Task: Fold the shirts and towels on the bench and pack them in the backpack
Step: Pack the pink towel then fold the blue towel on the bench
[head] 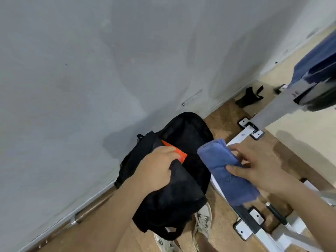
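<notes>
While the left hand [158, 166] gripped open the black fabric backpack [183, 135] on the floor, the right hand [258, 166] clutched the folded blue cloth towel [227, 173] just right of its mouth; packing step, next likely lowering it in beside the flat orange item [181, 155]
</notes>
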The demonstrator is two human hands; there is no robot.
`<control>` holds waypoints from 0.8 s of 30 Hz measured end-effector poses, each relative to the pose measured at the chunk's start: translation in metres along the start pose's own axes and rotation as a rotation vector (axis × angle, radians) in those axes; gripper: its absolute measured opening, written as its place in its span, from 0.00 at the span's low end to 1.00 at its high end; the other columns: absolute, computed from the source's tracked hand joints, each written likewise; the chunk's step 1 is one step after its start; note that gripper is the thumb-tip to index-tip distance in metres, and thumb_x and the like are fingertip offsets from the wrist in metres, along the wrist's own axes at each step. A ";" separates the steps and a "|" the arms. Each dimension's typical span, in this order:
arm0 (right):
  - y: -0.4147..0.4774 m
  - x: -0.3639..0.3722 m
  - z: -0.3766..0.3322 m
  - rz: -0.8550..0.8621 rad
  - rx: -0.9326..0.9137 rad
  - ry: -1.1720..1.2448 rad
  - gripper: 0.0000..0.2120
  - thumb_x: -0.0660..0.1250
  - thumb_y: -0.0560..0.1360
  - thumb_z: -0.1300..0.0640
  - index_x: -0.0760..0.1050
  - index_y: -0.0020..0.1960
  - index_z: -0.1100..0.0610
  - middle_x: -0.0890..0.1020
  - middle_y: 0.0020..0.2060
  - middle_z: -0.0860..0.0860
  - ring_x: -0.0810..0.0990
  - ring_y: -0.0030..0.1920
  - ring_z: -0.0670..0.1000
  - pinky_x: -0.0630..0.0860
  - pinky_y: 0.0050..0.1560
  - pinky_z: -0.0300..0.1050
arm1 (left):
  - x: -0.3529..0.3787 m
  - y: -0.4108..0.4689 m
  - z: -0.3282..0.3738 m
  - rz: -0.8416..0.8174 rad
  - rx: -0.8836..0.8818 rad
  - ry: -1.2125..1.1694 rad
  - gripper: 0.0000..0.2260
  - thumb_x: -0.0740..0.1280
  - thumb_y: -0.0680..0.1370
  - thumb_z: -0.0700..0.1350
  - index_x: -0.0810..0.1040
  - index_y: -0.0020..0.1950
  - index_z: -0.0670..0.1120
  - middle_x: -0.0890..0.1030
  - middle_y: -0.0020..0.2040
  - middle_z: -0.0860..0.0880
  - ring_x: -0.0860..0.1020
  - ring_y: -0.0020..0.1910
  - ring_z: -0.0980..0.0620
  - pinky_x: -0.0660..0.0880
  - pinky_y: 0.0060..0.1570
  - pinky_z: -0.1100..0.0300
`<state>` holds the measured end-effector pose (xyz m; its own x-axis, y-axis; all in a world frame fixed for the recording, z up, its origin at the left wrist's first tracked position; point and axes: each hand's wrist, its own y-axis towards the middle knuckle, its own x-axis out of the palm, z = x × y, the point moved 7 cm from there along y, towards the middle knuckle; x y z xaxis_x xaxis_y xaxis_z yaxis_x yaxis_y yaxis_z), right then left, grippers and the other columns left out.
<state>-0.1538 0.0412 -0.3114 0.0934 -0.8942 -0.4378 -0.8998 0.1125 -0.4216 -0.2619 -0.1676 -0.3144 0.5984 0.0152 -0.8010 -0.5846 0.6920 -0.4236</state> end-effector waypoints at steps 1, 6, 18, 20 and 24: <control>0.015 0.000 0.020 0.071 0.020 0.017 0.16 0.71 0.75 0.55 0.71 0.56 0.38 0.79 0.42 0.54 0.77 0.38 0.46 0.72 0.38 0.36 | 0.016 0.020 -0.015 -0.059 0.022 0.085 0.24 0.65 0.75 0.37 0.72 0.69 0.55 0.63 0.75 0.56 0.58 0.75 0.54 0.61 0.71 0.57; 0.066 0.033 0.101 0.208 0.129 0.184 0.17 0.70 0.75 0.57 0.73 0.58 0.39 0.79 0.48 0.57 0.80 0.45 0.52 0.79 0.48 0.50 | 0.091 0.086 -0.048 -0.305 0.182 0.466 0.28 0.64 0.71 0.38 0.68 0.70 0.56 0.62 0.74 0.53 0.56 0.75 0.52 0.44 0.76 0.43; 0.109 0.109 0.115 0.095 0.132 0.395 0.17 0.69 0.74 0.66 0.75 0.56 0.46 0.83 0.46 0.50 0.81 0.47 0.43 0.78 0.49 0.39 | 0.110 0.046 -0.064 0.056 0.481 0.363 0.14 0.55 0.61 0.33 0.72 0.36 0.50 0.72 0.35 0.55 0.75 0.39 0.50 0.62 0.55 0.55; 0.112 0.109 0.098 -0.010 0.008 0.178 0.21 0.67 0.73 0.67 0.75 0.56 0.43 0.81 0.50 0.47 0.78 0.49 0.39 0.70 0.51 0.30 | 0.109 0.047 -0.065 0.050 0.498 0.354 0.14 0.52 0.62 0.34 0.71 0.35 0.51 0.71 0.34 0.56 0.73 0.39 0.52 0.60 0.55 0.57; 0.118 0.137 0.076 -0.338 -0.101 -0.430 0.23 0.67 0.72 0.62 0.76 0.55 0.33 0.72 0.51 0.38 0.67 0.55 0.46 0.63 0.58 0.47 | 0.108 0.047 -0.072 0.061 0.474 0.287 0.14 0.53 0.63 0.36 0.74 0.34 0.51 0.73 0.35 0.57 0.71 0.42 0.55 0.60 0.54 0.58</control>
<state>-0.2149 -0.0348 -0.4819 0.5307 -0.6136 -0.5847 -0.8239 -0.2114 -0.5259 -0.2642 -0.1860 -0.4511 0.3595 -0.0853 -0.9293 -0.2637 0.9459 -0.1889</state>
